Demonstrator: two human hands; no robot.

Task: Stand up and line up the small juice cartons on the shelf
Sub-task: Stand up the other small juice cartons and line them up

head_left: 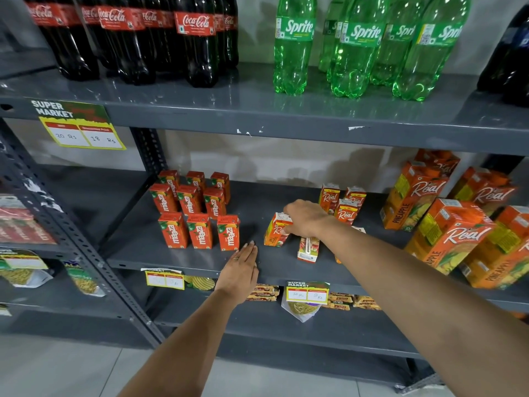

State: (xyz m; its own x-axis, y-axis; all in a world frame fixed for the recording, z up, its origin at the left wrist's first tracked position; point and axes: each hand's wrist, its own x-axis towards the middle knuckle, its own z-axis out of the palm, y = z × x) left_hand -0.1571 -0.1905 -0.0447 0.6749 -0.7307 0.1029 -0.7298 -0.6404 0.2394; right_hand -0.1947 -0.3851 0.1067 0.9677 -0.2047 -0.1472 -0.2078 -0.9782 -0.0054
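On the grey middle shelf (183,257), several small orange Maaza cartons (200,230) stand upright in neat rows at the left. My right hand (306,217) grips a small Real juice carton (276,232), which is tilted. Another small Real carton (308,249) lies flat just in front of it. Three small Real cartons (345,207) stand behind my right wrist. A further carton is mostly hidden under my right forearm. My left hand (240,270) rests flat with fingers together at the shelf's front edge, holding nothing.
Large Real pineapple cartons (446,233) crowd the right end of the shelf. Coca-Cola bottles (197,38) and Sprite bottles (294,44) fill the shelf above. Price tags (307,293) hang on the shelf edge, with snack packets below.
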